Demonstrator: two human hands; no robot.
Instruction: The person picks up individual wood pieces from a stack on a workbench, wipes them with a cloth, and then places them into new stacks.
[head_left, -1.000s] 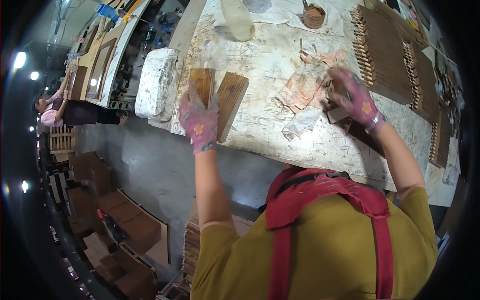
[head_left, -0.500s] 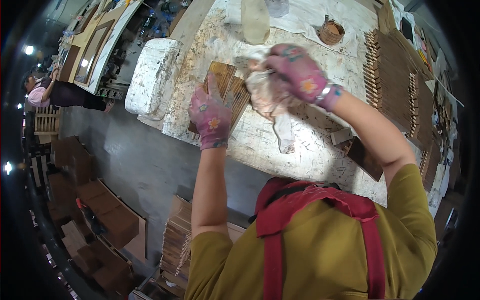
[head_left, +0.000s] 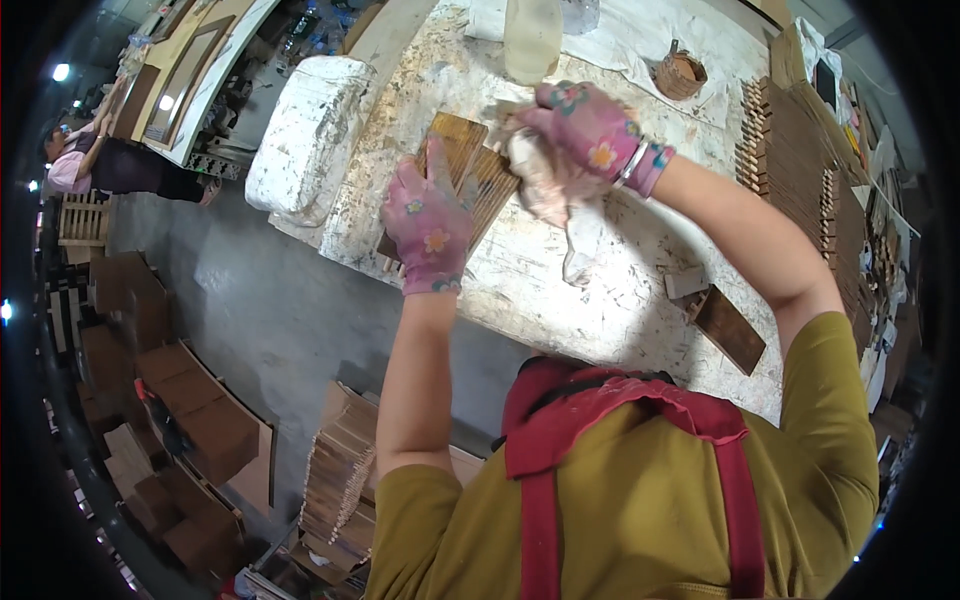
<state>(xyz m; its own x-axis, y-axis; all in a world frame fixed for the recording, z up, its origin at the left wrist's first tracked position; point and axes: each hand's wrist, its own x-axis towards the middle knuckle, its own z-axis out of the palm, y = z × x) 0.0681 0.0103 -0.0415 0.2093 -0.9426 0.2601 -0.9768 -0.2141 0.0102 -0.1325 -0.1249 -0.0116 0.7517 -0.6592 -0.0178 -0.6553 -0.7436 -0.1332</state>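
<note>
My left hand (head_left: pixel 430 228), in a pink flowered glove, lies with fingers stretched over a brown-stained wooden board (head_left: pixel 462 138). Under and beside it are more dark wooden slats (head_left: pixel 493 190), with small peg ends showing near my wrist. My right hand (head_left: pixel 588 132), gloved alike and with a band at the wrist, is closed around a crumpled, stained whitish rag (head_left: pixel 538 180). The rag is just right of the boards, and one end trails over the worktable (head_left: pixel 620 310). Whether it touches the boards is blurred.
Stacked dark boards with pegged ends (head_left: pixel 795 140) stand at the right. A cloudy plastic bottle (head_left: pixel 531 42) and small brown pot (head_left: pixel 681 76) are at the back. A white wrapped block (head_left: pixel 308 135) lies left; a small board (head_left: pixel 731 329) lies near my right elbow. Another person (head_left: pixel 120 168) stands far left.
My right hand and the rag have shifted slightly, and the rag's hanging end has changed shape. My left hand still lies on the board. The whole view has moved a little.
</note>
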